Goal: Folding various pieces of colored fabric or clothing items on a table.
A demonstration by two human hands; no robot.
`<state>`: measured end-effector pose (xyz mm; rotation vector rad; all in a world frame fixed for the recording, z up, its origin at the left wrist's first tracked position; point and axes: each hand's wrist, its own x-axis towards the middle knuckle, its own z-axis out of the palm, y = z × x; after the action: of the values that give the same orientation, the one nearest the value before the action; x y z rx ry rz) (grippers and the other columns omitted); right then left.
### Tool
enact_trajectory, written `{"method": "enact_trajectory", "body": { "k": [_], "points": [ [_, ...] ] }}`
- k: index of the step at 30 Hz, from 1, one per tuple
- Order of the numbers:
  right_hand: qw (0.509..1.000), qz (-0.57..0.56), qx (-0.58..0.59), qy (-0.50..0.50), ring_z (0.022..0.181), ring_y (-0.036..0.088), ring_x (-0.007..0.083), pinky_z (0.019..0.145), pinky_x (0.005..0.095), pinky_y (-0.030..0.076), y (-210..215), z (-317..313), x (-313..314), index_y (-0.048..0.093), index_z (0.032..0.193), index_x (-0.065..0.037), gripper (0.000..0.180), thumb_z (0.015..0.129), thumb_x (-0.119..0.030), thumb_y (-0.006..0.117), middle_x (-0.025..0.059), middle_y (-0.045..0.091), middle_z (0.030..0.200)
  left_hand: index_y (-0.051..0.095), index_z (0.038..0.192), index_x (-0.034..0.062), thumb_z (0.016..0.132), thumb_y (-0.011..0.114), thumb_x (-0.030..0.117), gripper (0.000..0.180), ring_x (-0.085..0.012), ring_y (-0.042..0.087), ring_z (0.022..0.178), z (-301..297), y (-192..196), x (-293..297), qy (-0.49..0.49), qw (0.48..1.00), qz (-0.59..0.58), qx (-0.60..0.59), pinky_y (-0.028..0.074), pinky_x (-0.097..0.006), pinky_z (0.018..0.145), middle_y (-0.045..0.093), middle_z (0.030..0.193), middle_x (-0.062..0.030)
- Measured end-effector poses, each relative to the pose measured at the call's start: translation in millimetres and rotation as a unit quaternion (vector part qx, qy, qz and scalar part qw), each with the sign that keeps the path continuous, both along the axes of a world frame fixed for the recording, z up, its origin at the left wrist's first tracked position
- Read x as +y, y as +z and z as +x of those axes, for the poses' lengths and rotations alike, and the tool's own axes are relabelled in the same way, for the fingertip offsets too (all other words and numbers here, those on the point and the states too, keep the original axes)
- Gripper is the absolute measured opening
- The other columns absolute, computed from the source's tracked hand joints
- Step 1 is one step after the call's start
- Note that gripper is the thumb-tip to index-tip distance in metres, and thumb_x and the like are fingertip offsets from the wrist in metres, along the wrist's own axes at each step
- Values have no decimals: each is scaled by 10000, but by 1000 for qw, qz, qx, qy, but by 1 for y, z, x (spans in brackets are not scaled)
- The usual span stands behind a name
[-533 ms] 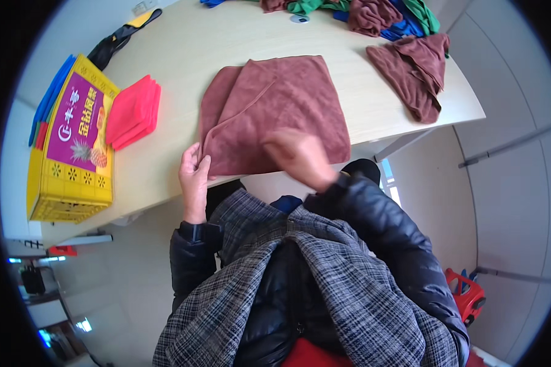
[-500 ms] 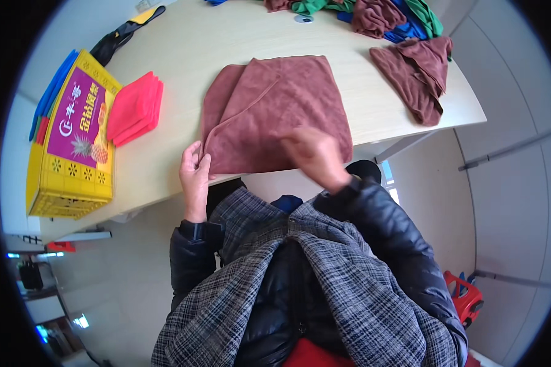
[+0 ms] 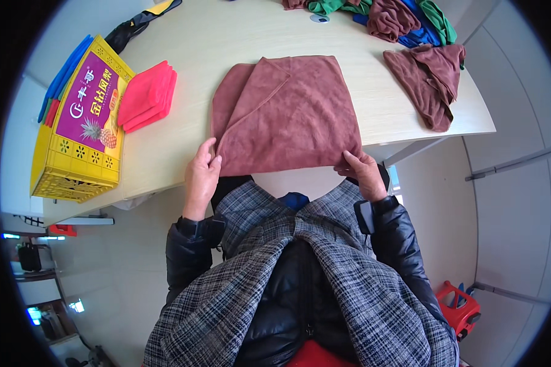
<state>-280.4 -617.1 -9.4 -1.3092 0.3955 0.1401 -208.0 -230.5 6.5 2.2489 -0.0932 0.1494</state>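
A brown towel (image 3: 294,116), partly folded with a slanting overlapped flap on its left side, lies at the front edge of the table. My left hand (image 3: 202,173) pinches its near left corner between thumb and fingers. At the near right corner, my right hand (image 3: 363,171) has thumb and fingers closed on the cloth. The towel's near edge runs between both hands and slightly overhangs the table edge.
Left of the towel lies a stack of folded red cloths (image 3: 148,98) against a yellow crate (image 3: 79,140) with blue cloths behind it. A crumpled brown cloth (image 3: 431,82) rests at the right, below a pile of brown, green and blue cloths (image 3: 404,24). The pale table (image 3: 196,49) ends close to my body.
My right hand has moved from above the towel's middle down and right to its near right corner, and now grips it. My left hand stays at the left corner.
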Motion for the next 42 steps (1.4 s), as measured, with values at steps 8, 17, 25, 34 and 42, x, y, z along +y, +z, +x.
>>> {"method": "enact_trajectory", "body": {
  "k": [8,17,25,34,42],
  "points": [
    [980,-185,-59,-42,616,658,112,576,256,525,19,21,-55,701,983,-1,222,965,-222,711,23,681,735,686,1159,82,930,681,192,254,-230,631,661,-8,53,2,-87,982,38,161,505,-355,655,655,741,-123],
    [523,-822,-198,-108,694,681,225,635,351,531,45,54,-68,651,926,-7,263,889,-246,754,105,696,790,703,1078,42,928,694,282,283,-311,694,936,114,45,-56,-43,966,212,-142,542,-393,816,719,1039,-133],
    [871,-442,-196,85,929,703,364,805,414,554,39,174,38,675,1144,-8,506,861,-423,729,204,730,1003,661,1104,34,902,722,245,298,-278,642,1047,201,-3,-34,-99,973,177,-106,519,-384,904,666,1169,-100],
    [744,-648,-150,69,852,722,327,745,401,561,24,240,89,685,1084,-21,447,829,-384,739,172,738,936,672,982,32,910,740,195,191,-76,589,867,193,14,-10,-217,940,-231,127,483,-256,821,643,868,15],
    [857,-474,-182,87,752,692,200,697,320,546,28,237,86,681,997,-28,242,863,-221,739,88,717,847,668,1048,48,952,705,185,171,-68,591,904,165,17,13,-156,941,-281,110,483,-248,849,659,946,18]
  ]
}}
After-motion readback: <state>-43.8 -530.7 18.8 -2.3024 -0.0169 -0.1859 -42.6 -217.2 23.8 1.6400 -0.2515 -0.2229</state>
